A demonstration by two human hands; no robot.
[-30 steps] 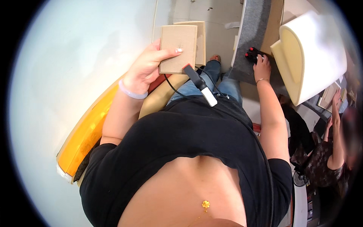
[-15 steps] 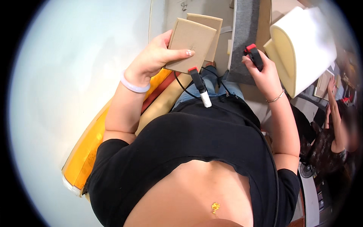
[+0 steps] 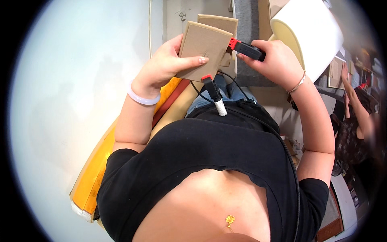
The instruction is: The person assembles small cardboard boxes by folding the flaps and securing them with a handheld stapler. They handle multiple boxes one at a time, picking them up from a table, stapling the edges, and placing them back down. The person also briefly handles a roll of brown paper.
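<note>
Beneath the thumb of the left hand (image 3: 161,64), a tan rectangular panel (image 3: 207,40) is gripped, the other left fingers being mostly hidden behind it. Its long axis stands steeply, with the far end tipped toward the right hand (image 3: 280,62), though the left is nearer, being on it. Just left of the right fingertips, the panel's upper right edge is faced by the red tip of a black spring clamp (image 3: 250,51), which is held in the closed right fingers; contact and jaw opening cannot be told. Beyond the left thumb tip, a second tan panel (image 3: 221,21) is seen behind the first. Below that thumb, a white-ended clamp (image 3: 211,89) is seen at the lower edge.
</note>
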